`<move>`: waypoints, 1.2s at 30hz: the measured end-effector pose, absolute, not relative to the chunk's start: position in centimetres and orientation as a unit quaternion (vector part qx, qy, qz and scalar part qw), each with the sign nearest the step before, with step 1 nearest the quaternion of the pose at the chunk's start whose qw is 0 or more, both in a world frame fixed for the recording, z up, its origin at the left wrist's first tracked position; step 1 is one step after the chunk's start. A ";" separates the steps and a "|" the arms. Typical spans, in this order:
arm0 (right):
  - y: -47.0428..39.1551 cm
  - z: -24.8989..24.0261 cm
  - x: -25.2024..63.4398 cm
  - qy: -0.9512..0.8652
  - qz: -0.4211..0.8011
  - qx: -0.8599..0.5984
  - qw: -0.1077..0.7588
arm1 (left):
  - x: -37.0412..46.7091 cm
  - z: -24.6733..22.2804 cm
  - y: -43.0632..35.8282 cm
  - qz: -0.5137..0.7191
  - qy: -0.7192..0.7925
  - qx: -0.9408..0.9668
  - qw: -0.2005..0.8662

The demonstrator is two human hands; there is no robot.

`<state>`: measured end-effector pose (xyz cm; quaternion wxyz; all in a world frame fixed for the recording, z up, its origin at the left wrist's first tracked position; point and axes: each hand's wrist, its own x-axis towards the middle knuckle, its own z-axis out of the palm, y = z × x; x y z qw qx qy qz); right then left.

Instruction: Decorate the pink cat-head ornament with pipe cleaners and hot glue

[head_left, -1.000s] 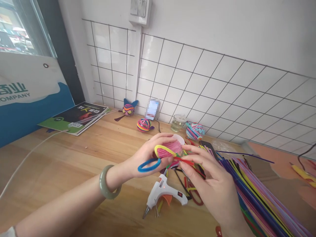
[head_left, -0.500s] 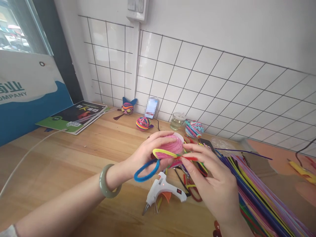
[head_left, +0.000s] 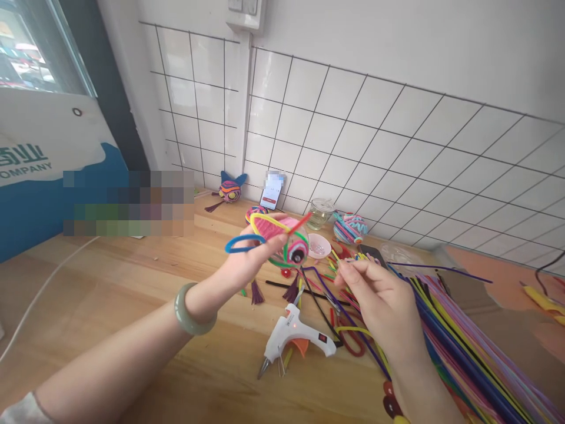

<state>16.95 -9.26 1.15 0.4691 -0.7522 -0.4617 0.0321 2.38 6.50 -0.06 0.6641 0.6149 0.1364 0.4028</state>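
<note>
My left hand (head_left: 255, 247) is closed around a pink craft ball (head_left: 282, 224) made of wound pipe cleaners. A round eye (head_left: 298, 253), black, white and pink with a green rim, faces right on it. A yellow loop (head_left: 265, 217), a blue loop (head_left: 244, 242) and a red strip (head_left: 302, 222) stick out from the ball. To the right, apart from the ball, my right hand (head_left: 375, 288) is pinched, with a short yellow pipe cleaner (head_left: 335, 255) showing at its fingertips. Below the hands lies a white glue gun (head_left: 289, 333), nozzle toward me.
Bundled pipe cleaners (head_left: 468, 347) lie at right. A pink bowl of small pieces (head_left: 318, 246) stands behind the hands. Farther back are a lidded glass (head_left: 321, 213), a phone (head_left: 272, 191), a blue-eared craft ball (head_left: 230, 188) and a pastel one (head_left: 348, 227). Purple tassels (head_left: 257, 292) lie nearby.
My hands have come apart. The left has moved left and up with the ball, turning its eye into view. My right hand has let go of the red strip's area and closed into a pinch.
</note>
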 end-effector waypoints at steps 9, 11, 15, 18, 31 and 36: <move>-8.7 -1.7 18.7 -0.553 0.231 -0.736 0.314 | 2.5 0.2 8.8 0.434 0.112 0.541 0.712; -9.0 -1.6 18.7 -0.567 0.253 -0.735 0.273 | 2.4 0.4 8.6 0.423 0.109 0.531 0.726; -9.6 -1.2 18.9 -0.587 0.263 -0.734 0.218 | 2.5 0.6 8.6 0.433 0.118 0.499 0.741; -9.5 -1.3 19.7 -0.586 0.243 -0.753 0.173 | 2.7 0.3 8.9 0.441 0.130 0.482 0.746; -9.6 -3.0 23.5 -0.417 0.151 -0.896 -0.036 | 3.1 -0.2 8.4 0.416 0.154 0.453 0.773; -9.2 -2.3 22.9 -0.418 0.149 -0.896 -0.018 | 3.1 -0.5 8.2 0.401 0.153 0.457 0.779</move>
